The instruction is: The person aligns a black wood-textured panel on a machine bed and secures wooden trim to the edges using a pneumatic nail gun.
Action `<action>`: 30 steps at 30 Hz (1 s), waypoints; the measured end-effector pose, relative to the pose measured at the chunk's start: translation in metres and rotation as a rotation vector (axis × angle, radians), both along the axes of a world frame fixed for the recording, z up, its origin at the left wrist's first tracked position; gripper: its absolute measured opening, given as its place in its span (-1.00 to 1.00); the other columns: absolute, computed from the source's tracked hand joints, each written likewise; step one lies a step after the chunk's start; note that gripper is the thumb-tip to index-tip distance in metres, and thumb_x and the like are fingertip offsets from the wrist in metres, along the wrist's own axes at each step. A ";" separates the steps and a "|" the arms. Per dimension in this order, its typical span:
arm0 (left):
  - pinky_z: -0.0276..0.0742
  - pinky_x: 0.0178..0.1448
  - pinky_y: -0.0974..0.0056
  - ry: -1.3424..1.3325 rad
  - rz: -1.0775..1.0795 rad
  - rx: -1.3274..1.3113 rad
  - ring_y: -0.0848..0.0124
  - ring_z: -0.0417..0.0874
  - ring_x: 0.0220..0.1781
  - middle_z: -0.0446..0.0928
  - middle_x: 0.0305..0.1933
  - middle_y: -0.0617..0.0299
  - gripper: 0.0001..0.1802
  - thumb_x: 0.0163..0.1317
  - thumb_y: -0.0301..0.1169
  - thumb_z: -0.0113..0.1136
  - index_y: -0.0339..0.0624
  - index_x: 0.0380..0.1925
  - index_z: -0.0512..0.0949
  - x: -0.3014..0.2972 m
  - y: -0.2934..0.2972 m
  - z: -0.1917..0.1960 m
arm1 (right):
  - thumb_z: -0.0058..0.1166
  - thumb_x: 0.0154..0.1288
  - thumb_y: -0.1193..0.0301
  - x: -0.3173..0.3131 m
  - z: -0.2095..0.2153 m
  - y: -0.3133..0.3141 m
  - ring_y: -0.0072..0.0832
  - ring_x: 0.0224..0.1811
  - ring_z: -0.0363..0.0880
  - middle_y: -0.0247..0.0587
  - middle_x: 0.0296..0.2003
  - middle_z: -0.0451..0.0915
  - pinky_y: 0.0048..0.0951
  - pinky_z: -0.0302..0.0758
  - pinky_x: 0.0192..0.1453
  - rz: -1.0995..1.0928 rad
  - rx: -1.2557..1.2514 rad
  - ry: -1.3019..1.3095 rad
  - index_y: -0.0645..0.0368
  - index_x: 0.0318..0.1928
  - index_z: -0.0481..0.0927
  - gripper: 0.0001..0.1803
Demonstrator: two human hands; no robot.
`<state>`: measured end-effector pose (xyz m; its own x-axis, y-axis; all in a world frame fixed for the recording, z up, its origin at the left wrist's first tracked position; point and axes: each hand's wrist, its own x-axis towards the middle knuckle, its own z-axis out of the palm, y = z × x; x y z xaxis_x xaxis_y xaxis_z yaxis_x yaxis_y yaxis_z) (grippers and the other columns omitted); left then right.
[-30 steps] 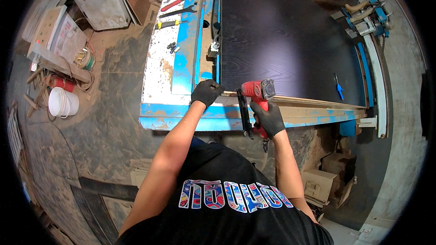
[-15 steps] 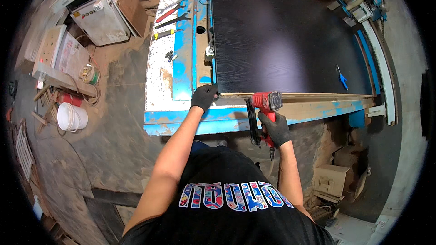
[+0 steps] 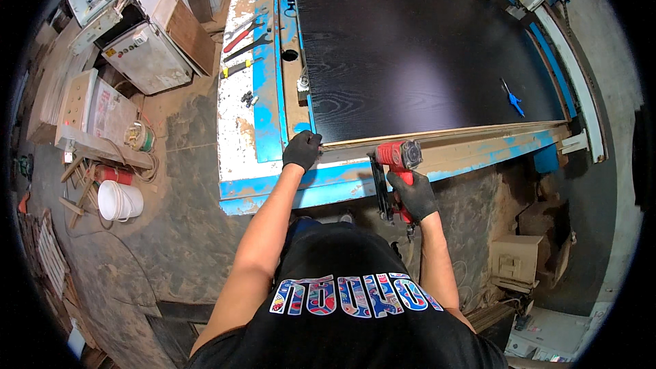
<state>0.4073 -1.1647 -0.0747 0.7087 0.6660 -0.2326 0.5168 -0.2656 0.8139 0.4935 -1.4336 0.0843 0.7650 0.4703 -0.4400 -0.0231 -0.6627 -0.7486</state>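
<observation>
Head view, read from left to right: at the far left a white bucket (image 3: 119, 200) stands on the dusty floor (image 3: 174, 232), with a red can (image 3: 117, 175) just beside it and loose wooden slats (image 3: 75, 184) around them. Above these sits a grey metal cabinet (image 3: 147, 58) with a brown board (image 3: 193, 35) leaning against it.

Next comes the worn blue and white desk (image 3: 239, 143). On its left strip lie a red-handled wrench (image 3: 239, 35), a dark spanner (image 3: 251, 46) and a yellow-handled tool (image 3: 236, 68), near each other.

The left hand (image 3: 302, 150), in a black glove, presses down on the near left corner of the large black panel (image 3: 410, 48), its grip closed over the panel's edge where a pale wooden strip (image 3: 465, 133) runs along it.

Just to the right, the right hand (image 3: 410, 195), also gloved in black, has its grip wrapped tight around the handle of a red nail gun (image 3: 398, 157). The gun's head rests against the pale strip at the near edge of the panel, its dark magazine hanging below the desk edge.

Further right a small blue tool (image 3: 511, 99) lies on the black panel, well apart from both hands. Below the desk at the right stands a cardboard box (image 3: 516, 260) on the floor.
</observation>
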 end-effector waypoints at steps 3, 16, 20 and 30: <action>0.50 -0.02 0.05 0.019 -0.022 0.048 0.06 0.65 -0.17 0.66 -0.26 -0.02 -0.52 0.26 0.01 0.05 -0.24 -0.34 0.63 -0.004 0.001 0.002 | 0.20 0.22 0.09 0.000 -0.003 -0.002 -0.55 -0.47 0.50 -0.20 -0.54 0.60 -0.40 0.45 -0.32 0.003 0.017 -0.022 0.32 -0.28 0.64 -0.55; 0.26 0.27 0.00 -0.138 -0.189 0.728 0.19 0.43 0.15 0.51 -0.02 0.22 -0.69 0.06 -0.18 0.31 0.01 -0.20 0.59 0.027 -0.042 0.040 | 0.21 0.21 0.09 -0.003 -0.017 -0.030 -0.50 -0.43 0.57 -0.09 -0.50 0.64 -0.34 0.50 -0.24 -0.060 -0.021 0.009 0.33 -0.24 0.66 -0.54; 0.26 0.26 -0.01 -0.160 -0.331 0.843 0.18 0.43 0.15 0.52 0.02 0.24 -0.65 0.05 -0.11 0.35 0.01 -0.19 0.61 0.046 -0.046 0.039 | 0.22 0.20 0.10 -0.003 -0.022 -0.044 -0.51 -0.39 0.59 -0.06 -0.48 0.66 -0.35 0.50 -0.22 -0.096 0.008 0.013 0.34 -0.25 0.67 -0.55; 0.33 0.24 0.00 -0.219 -0.594 0.999 0.21 0.52 0.09 0.58 0.00 0.24 -0.75 0.13 -0.16 0.29 0.03 -0.22 0.62 0.065 -0.022 0.031 | 0.24 0.23 0.15 0.001 -0.022 -0.060 -0.55 -0.33 0.59 -0.08 -0.40 0.69 -0.38 0.50 -0.18 -0.161 0.120 0.001 0.33 -0.18 0.67 -0.57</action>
